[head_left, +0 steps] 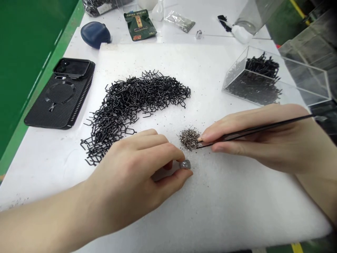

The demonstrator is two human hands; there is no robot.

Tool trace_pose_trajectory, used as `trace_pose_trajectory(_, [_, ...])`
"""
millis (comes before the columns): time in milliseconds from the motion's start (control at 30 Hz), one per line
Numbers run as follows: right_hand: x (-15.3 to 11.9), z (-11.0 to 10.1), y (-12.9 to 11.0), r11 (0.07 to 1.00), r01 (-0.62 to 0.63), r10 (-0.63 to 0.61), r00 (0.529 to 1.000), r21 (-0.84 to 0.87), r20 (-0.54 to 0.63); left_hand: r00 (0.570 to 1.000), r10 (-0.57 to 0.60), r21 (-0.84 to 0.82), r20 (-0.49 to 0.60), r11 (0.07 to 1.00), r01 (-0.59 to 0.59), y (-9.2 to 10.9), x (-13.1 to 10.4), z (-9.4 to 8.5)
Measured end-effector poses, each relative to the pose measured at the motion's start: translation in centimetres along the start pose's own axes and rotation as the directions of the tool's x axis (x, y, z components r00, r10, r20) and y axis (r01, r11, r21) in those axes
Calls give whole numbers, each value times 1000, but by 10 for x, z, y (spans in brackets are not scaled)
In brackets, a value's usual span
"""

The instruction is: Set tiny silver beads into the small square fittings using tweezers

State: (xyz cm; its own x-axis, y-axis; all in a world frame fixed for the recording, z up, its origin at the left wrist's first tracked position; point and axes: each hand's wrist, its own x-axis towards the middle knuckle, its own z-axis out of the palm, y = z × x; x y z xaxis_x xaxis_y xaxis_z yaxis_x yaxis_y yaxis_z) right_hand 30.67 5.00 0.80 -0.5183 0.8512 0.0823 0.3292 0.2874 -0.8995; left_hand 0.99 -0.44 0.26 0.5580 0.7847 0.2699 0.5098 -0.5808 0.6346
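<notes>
Between the thumb and index finger of my left hand [142, 172] is a small, shiny grey metallic piece [185, 164], just above the white work surface. My right hand [265, 137] grips black tweezers [252, 132], whose tips reach the right edge of a small heap of tiny brown and silvery metal bits [189, 138]. That heap lies just beyond the grey piece. Behind my left hand spreads a curved pile of bent black wire-like pieces [139, 93]. What the tweezer tips pinch, if anything, is too small to make out.
A clear box [276, 79] with black pieces lies at the right. On the left are a black phone case [61, 93] and a dark blue rounded object [95, 34]. A green packet [140, 25], a clear bag [180, 21] and a transparent jar [252, 17] are at the back.
</notes>
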Motion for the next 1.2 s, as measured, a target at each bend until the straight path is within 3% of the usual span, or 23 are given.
trace_pose_trajectory(333, [-2, 1, 2, 999, 34, -34, 998, -2, 56, 996, 47, -7, -74, 999, -47, -4, 0, 9])
trace_pose_trajectory(433, [-1, 0, 1, 999, 32, -32, 998, 15, 53, 999, 12, 2, -32, 1000, -12, -1, 1, 6])
trace_pose_trajectory(533, [-1, 0, 1, 1000, 17, -18, 999, 13, 36, 1000, -18, 17, 11, 1000, 18, 1, 3, 3])
trace_pose_trajectory(767, [-10, 5, 0, 999, 38, -38, 993, -3, -108, 999, -1, 5, -38, 1000, 1, 1, 2, 2])
trace_pose_trajectory(967, [-15, 14, -8, 998, 52, -52, 999, 39, -1, 999, -13, 25, -30, 1000, 14, 7, 3, -1])
trace_pose_trajectory(1200, [-15, 16, -8, 997, 78, -78, 996, -1, 33, 999, -4, 18, -36, 1000, 5, 1, 5, 9])
